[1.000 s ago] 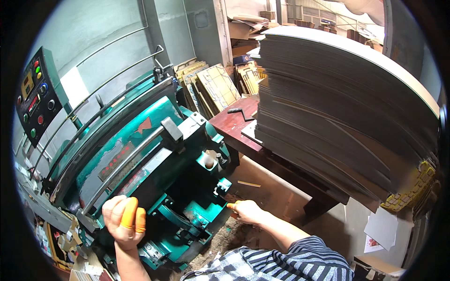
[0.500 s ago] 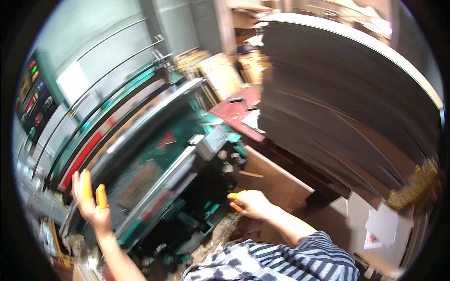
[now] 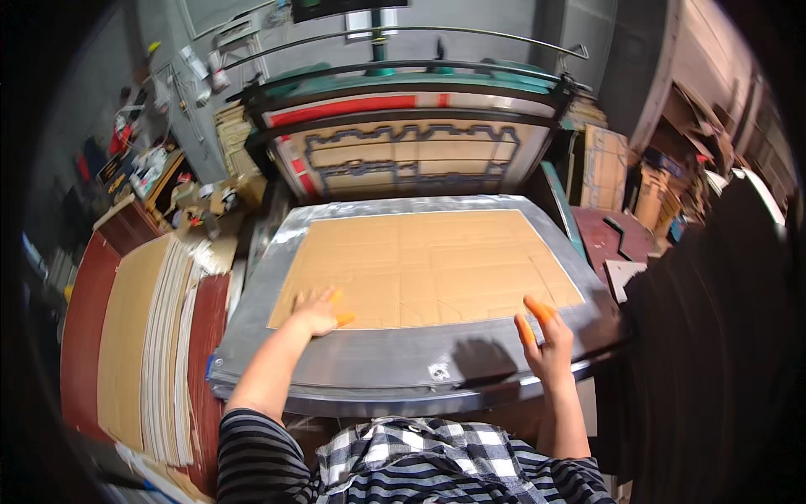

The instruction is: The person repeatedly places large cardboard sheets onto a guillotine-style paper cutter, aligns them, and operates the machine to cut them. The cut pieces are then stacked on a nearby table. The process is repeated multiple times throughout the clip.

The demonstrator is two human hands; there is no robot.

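A large brown cardboard sheet with cut or crease lines lies flat on the grey metal bed of a press. My left hand rests on its front left corner, fingers spread, slightly blurred. Over the front right edge of the sheet is my right hand, thumb and finger apart with nothing between them; I cannot tell whether it touches. Orange finger covers show on both hands. Behind the sheet, the press's upright plate carries a die board with dark, stepped strips.
Stacked boards stand at my left, close to the bed. A tall dark stack rises at my right. Beyond the bed's right side is a dark red surface with a black angled piece. A metal rail spans the press top.
My view has swung round to face the press squarely, and the cardboard sheet now shows on its bed. My left hand has come from raised to flat on the sheet; my right hand's fingers have spread.
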